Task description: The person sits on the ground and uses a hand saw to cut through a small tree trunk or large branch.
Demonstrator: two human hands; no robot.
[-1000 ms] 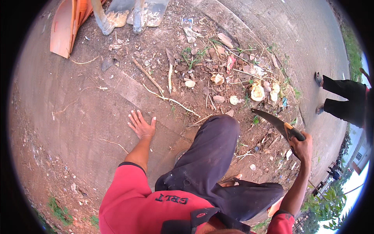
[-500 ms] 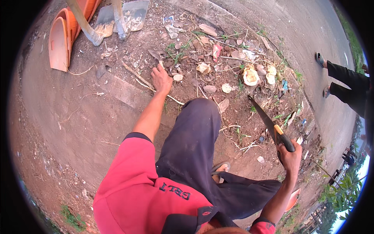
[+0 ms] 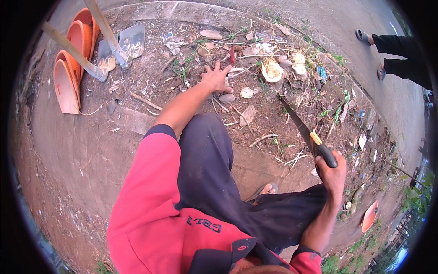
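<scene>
My right hand [image 3: 332,172] grips the dark handle of a handsaw [image 3: 299,122], which has a yellow patch by the blade. The blade slants up and left, its tip close to the littered ground. My left hand [image 3: 216,79] reaches out over dry leaves and twigs, fingers spread and holding nothing visible. A red scrap [image 3: 232,55] lies just beyond its fingertips, and a grey-brown stone-like piece [image 3: 226,98] is below the palm. Two pale, cut stump-like rounds [image 3: 272,72] [image 3: 299,64] stand right of this hand, past the saw tip.
Several orange curved pans [image 3: 67,86] lean together at the far left, beside two wooden-handled shovels [image 3: 132,41]. Another orange piece [image 3: 369,216] lies at lower right. A person's dark-trousered legs [image 3: 401,57] are on the paved road at upper right.
My left hand has moved right, away from a dark leaf-like piece at its fingertips, and its fingers have spread. The saw stays in my right hand. The whole view has shifted somewhat.
</scene>
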